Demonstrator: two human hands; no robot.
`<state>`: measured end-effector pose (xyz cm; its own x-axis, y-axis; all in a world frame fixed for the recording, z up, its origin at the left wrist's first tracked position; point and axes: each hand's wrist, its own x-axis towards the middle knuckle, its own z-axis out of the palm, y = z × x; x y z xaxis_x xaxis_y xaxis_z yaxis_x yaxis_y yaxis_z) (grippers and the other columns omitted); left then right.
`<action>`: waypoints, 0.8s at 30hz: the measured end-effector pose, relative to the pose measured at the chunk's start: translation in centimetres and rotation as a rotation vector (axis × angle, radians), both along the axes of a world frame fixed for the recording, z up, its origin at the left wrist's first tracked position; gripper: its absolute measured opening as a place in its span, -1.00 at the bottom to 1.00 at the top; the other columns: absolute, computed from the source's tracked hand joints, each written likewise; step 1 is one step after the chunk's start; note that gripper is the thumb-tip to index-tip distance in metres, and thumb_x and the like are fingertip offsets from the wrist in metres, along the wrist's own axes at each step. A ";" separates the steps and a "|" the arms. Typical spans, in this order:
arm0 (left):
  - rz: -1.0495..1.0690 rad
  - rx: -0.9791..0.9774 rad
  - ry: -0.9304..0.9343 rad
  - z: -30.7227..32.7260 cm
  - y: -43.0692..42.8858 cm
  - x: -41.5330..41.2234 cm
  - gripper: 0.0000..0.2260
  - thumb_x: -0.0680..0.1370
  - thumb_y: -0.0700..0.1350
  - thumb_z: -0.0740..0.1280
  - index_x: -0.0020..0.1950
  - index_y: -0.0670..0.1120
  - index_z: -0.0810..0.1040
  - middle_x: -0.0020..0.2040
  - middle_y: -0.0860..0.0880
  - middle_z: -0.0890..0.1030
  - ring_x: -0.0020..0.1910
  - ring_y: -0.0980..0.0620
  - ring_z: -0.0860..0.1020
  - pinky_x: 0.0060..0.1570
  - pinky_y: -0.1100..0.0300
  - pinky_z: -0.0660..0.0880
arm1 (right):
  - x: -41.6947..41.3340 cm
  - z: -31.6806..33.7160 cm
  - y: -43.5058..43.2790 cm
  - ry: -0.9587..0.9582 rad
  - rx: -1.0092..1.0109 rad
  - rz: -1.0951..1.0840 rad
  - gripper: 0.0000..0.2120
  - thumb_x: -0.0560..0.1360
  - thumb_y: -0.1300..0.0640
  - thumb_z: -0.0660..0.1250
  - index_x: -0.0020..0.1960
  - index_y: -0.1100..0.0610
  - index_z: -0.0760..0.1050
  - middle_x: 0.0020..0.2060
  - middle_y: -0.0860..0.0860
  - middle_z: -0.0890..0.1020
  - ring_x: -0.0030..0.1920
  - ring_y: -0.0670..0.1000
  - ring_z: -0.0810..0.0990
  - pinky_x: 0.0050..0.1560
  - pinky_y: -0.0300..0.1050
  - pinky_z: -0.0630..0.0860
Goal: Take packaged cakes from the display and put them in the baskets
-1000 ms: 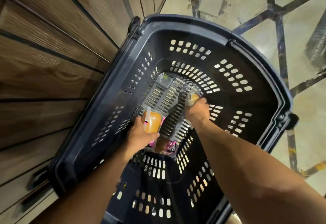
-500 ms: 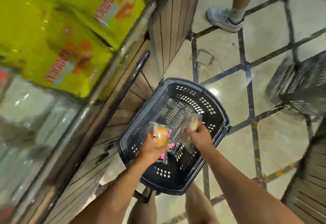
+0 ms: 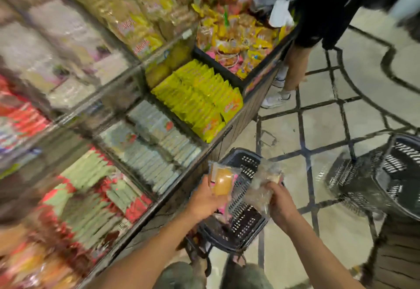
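1. Above the dark basket [image 3: 246,225], the left grip [image 3: 204,200] is clamping on an orange packaged cake [image 3: 222,180].
2. Just right of it, the right grip [image 3: 279,202] is clamping on a clear-wrapped cake [image 3: 259,188].
3. Left of both grips, the display [image 3: 195,97] is carrying yellow packets; well right of them, a second basket [image 3: 363,188] is standing on the floor.

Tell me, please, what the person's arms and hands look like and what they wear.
Both grips are bare hands: the left grip and the right grip show no gloves, and no watch or band at the wrists. The left forearm and right forearm are uncovered to the frame edge. Motion blur could hide a thin ring.
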<state>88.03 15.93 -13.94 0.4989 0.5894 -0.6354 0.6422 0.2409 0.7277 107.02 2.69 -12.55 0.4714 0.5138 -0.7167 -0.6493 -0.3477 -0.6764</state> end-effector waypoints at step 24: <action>0.930 0.177 -0.145 13.8 -16.9 -32.0 -0.06 0.26 0.26 0.62 0.52 0.08 0.26 0.27 0.07 0.57 0.21 0.05 0.57 0.33 -0.06 0.51 | -29.4 13.3 1.1 0.308 0.246 0.855 -0.66 0.62 0.09 0.12 0.26 0.21 0.53 -0.02 0.19 0.71 -0.01 0.16 0.66 0.03 0.11 0.57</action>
<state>56.03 -0.92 -0.15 -0.1504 0.8710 -0.4677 0.1500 0.4877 0.8600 77.62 3.75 0.78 -0.3278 0.7519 -0.5720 -0.4023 -0.6589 -0.6356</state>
